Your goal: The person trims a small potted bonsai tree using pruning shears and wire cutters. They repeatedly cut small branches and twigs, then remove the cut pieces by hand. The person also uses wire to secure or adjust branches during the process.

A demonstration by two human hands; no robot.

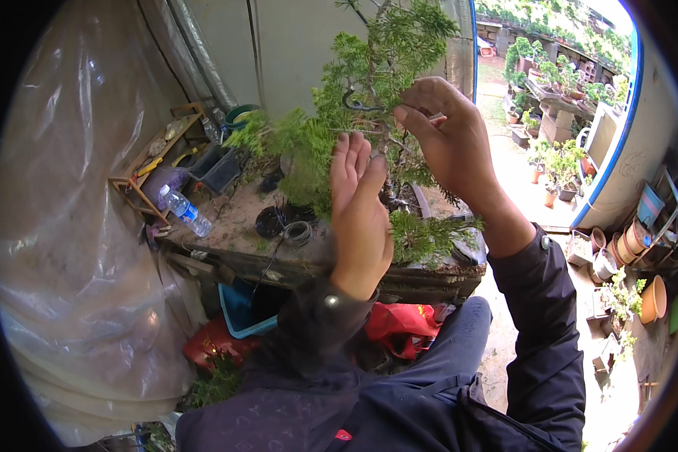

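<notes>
A bonsai conifer with bright green foliage (395, 45) rises from the workbench in front of me. Dark wire (359, 106) curls around one of its branches, near the trunk. My left hand (361, 209) is raised at the lower trunk, its fingers bent upward beside a thin, pale branch or wire; whether it grips anything is unclear. My right hand (449, 133) is at the right side of the foliage, thumb and index finger near each other among the leaves. A reddish object shows partly inside its palm, and what the fingertips pinch is hidden. Some foliage at the left is blurred.
On the bench (231, 226) are a wire coil (298, 233), a plastic water bottle (185, 212), black trays (214, 166) and a small wooden rack (147, 169). Below are a blue bin (246, 319) and red bags (404, 327). Potted plants stand outside the doorway at right.
</notes>
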